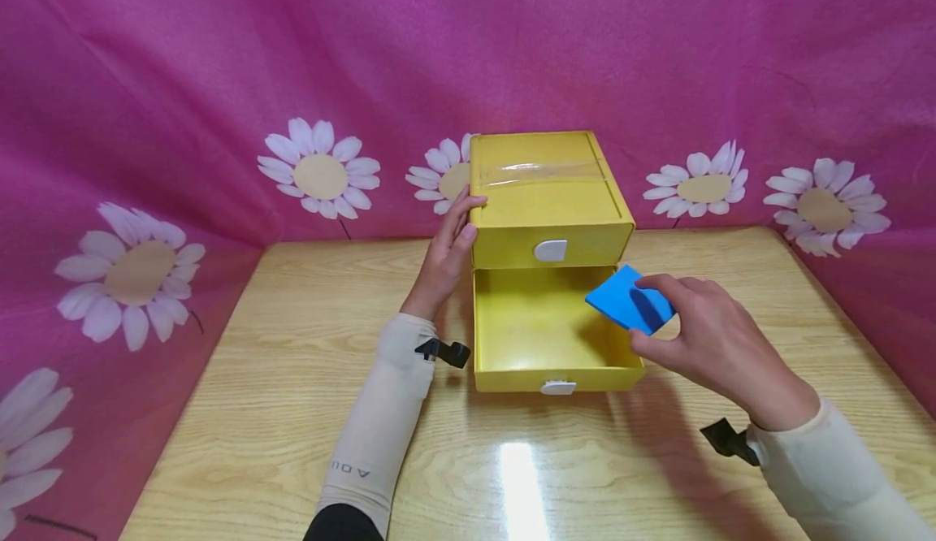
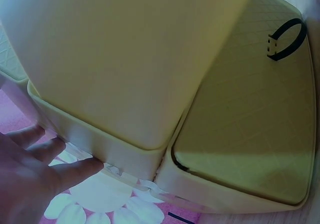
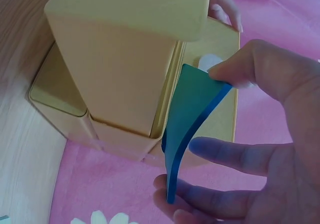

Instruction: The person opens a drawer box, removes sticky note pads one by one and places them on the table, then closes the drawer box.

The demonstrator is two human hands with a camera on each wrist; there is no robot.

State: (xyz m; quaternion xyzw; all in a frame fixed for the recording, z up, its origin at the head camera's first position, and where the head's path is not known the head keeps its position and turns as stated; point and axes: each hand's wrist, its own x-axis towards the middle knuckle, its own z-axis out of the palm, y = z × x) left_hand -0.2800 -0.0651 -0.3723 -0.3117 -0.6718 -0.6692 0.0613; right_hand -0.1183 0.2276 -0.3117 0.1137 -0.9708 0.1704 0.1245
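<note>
A small yellow two-drawer box (image 1: 544,200) stands on the table with its lower drawer (image 1: 512,381) pulled out and bare inside; the upper drawer is closed. My left hand (image 1: 444,261) rests against the box's left side, fingertips at the top edge. In the left wrist view its extended fingers (image 2: 77,171) lie along the yellow wall. Over the right part of the lower drawer, my right hand (image 1: 720,342) pinches a blue square pad (image 1: 617,296) by its edges, between thumb and fingers. The right wrist view shows the pad (image 3: 187,111) slightly bent.
White tab handles (image 1: 551,250) mark both drawer fronts. Clear tape (image 1: 541,171) crosses the top of the box. A pink cloth (image 1: 409,45) with white daisies rises behind and beside the wooden table (image 1: 285,411). Both forearms wear pale sleeves with black mounts.
</note>
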